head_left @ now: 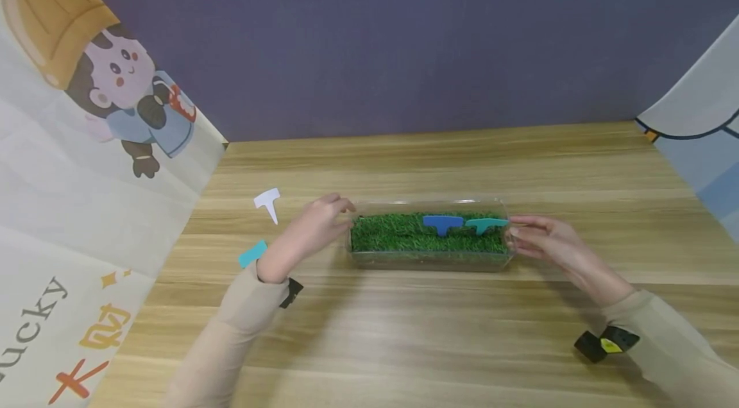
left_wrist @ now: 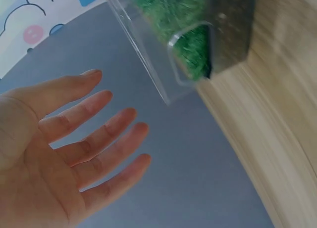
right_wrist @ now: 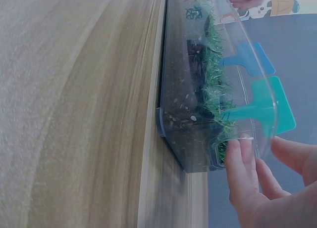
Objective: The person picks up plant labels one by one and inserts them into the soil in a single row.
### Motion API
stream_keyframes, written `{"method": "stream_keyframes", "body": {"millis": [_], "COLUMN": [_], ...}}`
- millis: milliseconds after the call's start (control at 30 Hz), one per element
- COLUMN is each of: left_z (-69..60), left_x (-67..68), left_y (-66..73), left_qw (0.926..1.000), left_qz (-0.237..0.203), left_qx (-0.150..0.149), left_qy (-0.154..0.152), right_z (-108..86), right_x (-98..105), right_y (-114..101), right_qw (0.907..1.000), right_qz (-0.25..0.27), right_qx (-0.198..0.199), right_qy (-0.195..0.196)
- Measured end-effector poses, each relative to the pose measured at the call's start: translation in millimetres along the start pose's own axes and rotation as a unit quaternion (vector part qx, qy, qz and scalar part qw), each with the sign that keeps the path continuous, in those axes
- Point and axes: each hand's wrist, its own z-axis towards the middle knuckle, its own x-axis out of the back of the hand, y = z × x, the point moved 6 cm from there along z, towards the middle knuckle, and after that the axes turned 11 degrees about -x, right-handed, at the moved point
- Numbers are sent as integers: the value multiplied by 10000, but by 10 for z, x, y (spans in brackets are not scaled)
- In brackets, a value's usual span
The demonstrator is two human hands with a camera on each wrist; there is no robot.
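Clear box [head_left: 427,260]: probably stiff, slick.
My left hand [head_left: 316,223] spreads, apart; right hand [head_left: 551,244], loosely spread, meets the right-end slot [right_wrist: 222,153], likeliest hold.

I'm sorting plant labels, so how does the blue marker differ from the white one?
Colour: the blue marker is blue, the white marker plain white.
Pose: the blue marker stands in the grass inside the clear box, while the white marker lies on the table.
Visibility: grass hides the blue marker's lower tip; the white marker's pointed stem shows whole.
Both are T-shaped.
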Motion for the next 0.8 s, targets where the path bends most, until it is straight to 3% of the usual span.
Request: {"method": "stream_keyframes", "body": {"millis": [167,333,800], "left_z": [-125,-258,-617], "left_x": [40,96,176], "left_y": [-103,-249,-665], "left_qw": [9998,9991,9960], "left_qz": [-51,209,-256], "left_qx": [181,371,857], "left_qy": [14,54,-38], "right_z": [-106,-155,-144], "right_x": [-96,-140,-134], "right_y": [-108,-162,-165], "right_qw": [10000,9999,9994], "right_qz": [65,78,-226], "right_qx": [-19,-138,-183], "right_qy": [-23,44,162]}}
